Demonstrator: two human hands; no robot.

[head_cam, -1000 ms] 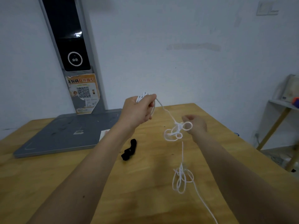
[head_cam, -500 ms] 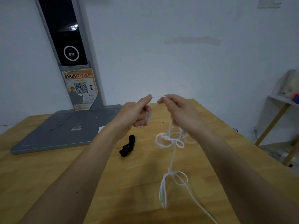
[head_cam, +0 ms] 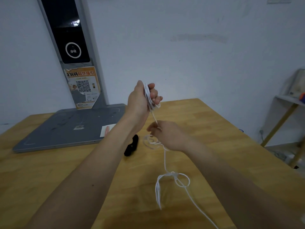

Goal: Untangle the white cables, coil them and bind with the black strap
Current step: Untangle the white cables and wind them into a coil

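Observation:
My left hand (head_cam: pixel 142 98) is raised above the wooden table (head_cam: pixel 66 171), closed around several loops of the white cable (head_cam: pixel 165 161). From that coil the cable runs down to my right hand (head_cam: pixel 166 134), which pinches it just below. Under the right hand a knotted tangle of loops hangs blurred, and lower down a second knot with loops sits near the table, its tail trailing off toward the bottom right. The black strap (head_cam: pixel 131 145) lies on the table, left of the right hand and under my left forearm.
A grey flat base (head_cam: pixel 66 128) with a tall upright post (head_cam: pixel 71 52) carrying a QR-code sticker stands at the back left of the table. A small white card (head_cam: pixel 106 129) lies on the base. A shelf (head_cam: pixel 290 103) stands at the right by the wall.
My left hand has risen with more cable wound around it. My right hand has dropped from beside the left to a lower grip on the cable, and the hanging knots have swung.

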